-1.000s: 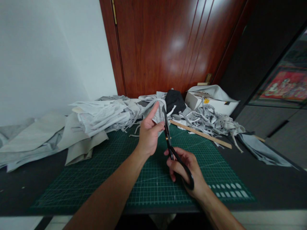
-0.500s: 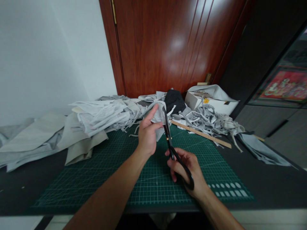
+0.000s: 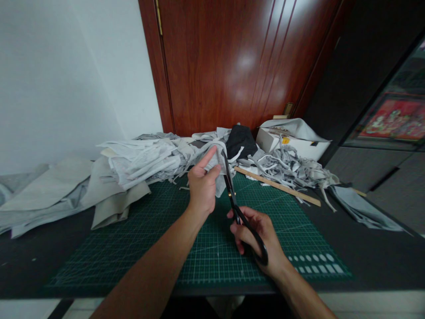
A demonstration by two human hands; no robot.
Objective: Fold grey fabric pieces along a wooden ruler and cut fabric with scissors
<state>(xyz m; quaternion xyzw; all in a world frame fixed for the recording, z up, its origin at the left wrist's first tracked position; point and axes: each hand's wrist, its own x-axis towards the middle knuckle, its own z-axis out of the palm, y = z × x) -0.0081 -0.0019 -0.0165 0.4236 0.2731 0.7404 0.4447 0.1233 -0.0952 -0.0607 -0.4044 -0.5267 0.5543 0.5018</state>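
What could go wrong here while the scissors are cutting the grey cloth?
1. The left hand pinches the cloth right beside the blades of the scissors, so a finger could be nicked.
2. The cloth is held in the air above the mat with only one hand holding it, so it may twist and the cut may wander.

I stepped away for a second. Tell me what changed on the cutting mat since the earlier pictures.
The left hand drifted slightly left and down, keeping its pinch on the grey fabric piece. The scissors followed it left, blades against the fabric, gripped throughout by the right hand. The mat, fabric piles, ruler and box stayed put.
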